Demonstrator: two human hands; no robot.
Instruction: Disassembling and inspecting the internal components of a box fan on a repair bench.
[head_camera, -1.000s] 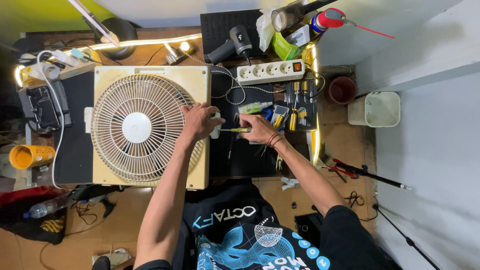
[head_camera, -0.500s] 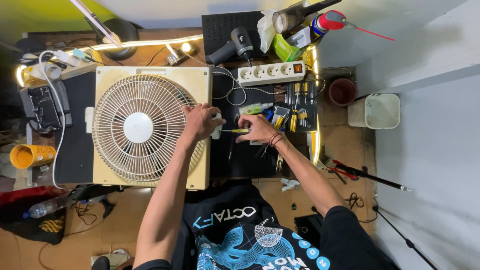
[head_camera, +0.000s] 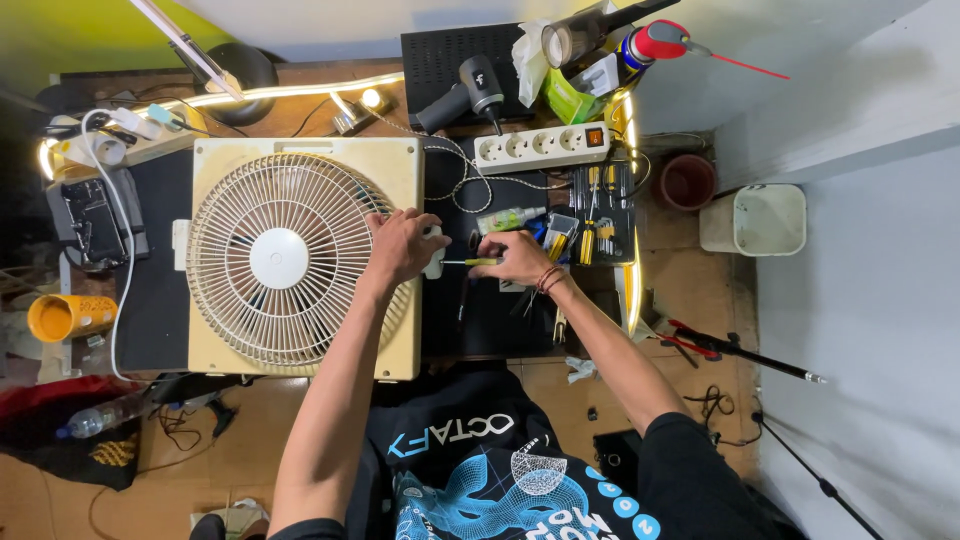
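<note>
The left hand grips the right edge of the cream box fan while the right hand clasps a yellow-handled screwdriver pointed at it.

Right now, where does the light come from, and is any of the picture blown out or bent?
Head view: a glowing light strip along the desk's back edge is blown out; the box fan and both hands are evenly lit and sharp; the wide lens bends the edges, and the corners fall dim.
</note>
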